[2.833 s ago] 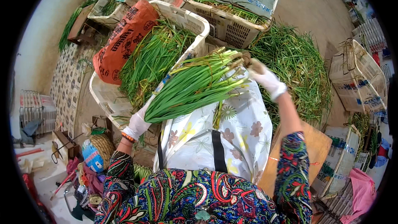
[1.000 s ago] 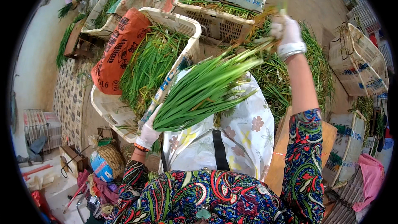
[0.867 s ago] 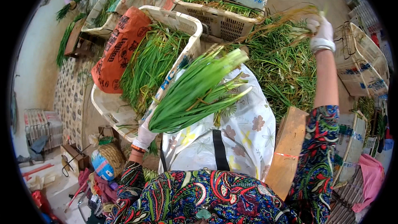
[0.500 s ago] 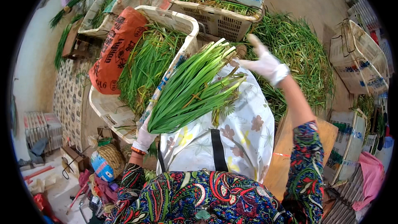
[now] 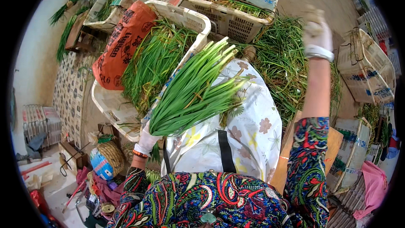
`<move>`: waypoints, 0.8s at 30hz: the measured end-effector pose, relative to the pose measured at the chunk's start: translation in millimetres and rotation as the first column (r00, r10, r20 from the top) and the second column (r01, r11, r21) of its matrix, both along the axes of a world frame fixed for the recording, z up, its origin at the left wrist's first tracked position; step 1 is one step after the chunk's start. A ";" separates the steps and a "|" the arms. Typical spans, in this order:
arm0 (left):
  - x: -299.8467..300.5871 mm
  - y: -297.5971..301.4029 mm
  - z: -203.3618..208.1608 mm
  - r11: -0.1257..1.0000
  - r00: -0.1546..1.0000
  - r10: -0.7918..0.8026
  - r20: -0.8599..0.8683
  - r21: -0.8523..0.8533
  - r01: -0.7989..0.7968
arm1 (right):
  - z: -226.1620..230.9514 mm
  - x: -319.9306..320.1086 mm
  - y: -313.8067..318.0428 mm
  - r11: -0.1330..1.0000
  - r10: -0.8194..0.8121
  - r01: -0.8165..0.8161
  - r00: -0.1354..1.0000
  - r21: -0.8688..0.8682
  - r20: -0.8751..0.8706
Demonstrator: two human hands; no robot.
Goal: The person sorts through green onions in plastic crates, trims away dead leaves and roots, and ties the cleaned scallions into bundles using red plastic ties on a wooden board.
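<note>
My left hand point(image 5: 147, 140), in a white glove, is closed on the leafy end of a bundle of garlic chives point(image 5: 190, 86). The bundle slants across my lap, its pale cut stems pointing up and to the right. Part of my left hand is hidden under the leaves. A white flowered apron point(image 5: 257, 116) covers my lap beneath the chives. My right hand point(image 5: 317, 31), gloved too, is stretched far out to the right beyond the bundle. Motion blur smears its fingers, and nothing shows clearly in it. Below it lies a heap of loose green leaves point(image 5: 280, 65).
A white plastic crate point(image 5: 200, 23) of chives stands left of my lap, an orange sack point(image 5: 122, 44) over its side. Another crate point(image 5: 228, 19) is ahead, under a grey cover. A wooden board point(image 5: 331, 143) and tilted crate point(image 5: 367, 67) are at right; a twine ball point(image 5: 110, 160) lies left.
My right hand has swung away from the chive stems, outward to the right and farther forward. The left hand and the bundle have stayed nearly in place.
</note>
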State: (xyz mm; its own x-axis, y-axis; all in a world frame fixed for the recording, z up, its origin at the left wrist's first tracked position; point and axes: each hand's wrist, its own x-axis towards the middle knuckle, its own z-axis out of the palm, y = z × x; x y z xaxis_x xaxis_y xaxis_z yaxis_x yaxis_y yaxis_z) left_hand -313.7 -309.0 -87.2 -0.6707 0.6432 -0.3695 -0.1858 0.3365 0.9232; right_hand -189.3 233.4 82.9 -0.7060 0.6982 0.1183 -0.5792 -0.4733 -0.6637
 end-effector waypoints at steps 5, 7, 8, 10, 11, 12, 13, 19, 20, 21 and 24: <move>-2.6 -0.3 0.3 0.988 0.991 -0.099 -0.086 -0.130 0.087 | -23.4 12.0 -29.1 0.911 -0.204 -0.165 0.616 0.378 0.761; -0.4 -3.0 0.4 0.983 0.986 -0.129 -0.107 -0.146 0.113 | -43.6 -4.4 -92.2 0.717 -0.017 -0.599 0.496 0.356 0.868; -0.6 -0.3 0.7 0.986 0.990 -0.120 -0.072 -0.121 0.111 | -58.6 -15.5 -116.7 0.735 0.078 -0.641 0.408 0.224 0.910; 1.0 11.4 3.3 0.992 0.993 -0.116 -0.019 -0.059 0.115 | -73.9 -22.3 -150.5 0.736 0.164 -0.652 0.432 0.181 0.887; 2.4 15.5 4.3 0.994 0.994 -0.107 -0.003 -0.030 0.107 | -91.8 -25.9 -160.6 0.723 0.183 -0.676 0.383 0.140 0.905; 3.1 17.3 5.7 0.995 0.995 -0.095 0.012 -0.003 0.095 | -110.6 -28.3 -167.2 0.707 0.204 -0.700 0.333 0.097 0.921; 3.4 16.7 5.1 0.996 0.996 -0.093 0.017 -0.004 0.093 | -121.7 -30.1 -170.8 0.721 0.195 -0.686 0.342 0.102 0.919; -0.6 -0.8 -1.4 0.999 0.995 -0.043 0.089 -0.002 0.044 | -86.8 -4.0 -105.2 0.924 0.339 -0.259 0.895 -0.281 0.289; 0.2 2.1 0.5 0.999 0.995 -0.034 0.098 0.002 0.034 | -76.9 8.8 -81.7 0.920 0.252 -0.196 0.959 -0.339 0.130; 1.9 9.9 5.1 0.999 0.990 -0.032 0.140 0.000 0.032 | -71.1 22.9 -56.9 0.874 0.223 -0.296 0.949 -0.385 -0.225; 2.1 5.0 5.4 0.999 0.991 -0.025 0.129 -0.033 0.030 | -45.0 16.2 -91.6 0.989 -0.083 0.007 0.858 0.150 0.507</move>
State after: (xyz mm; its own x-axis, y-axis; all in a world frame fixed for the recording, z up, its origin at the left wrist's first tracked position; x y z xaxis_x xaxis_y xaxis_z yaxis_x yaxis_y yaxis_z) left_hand -311.6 -304.1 -81.8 -0.5984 0.6460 -0.4739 -0.2924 0.3746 0.8799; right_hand -173.1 141.8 37.8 -0.6618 0.7339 -0.1530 -0.1587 -0.3366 -0.9282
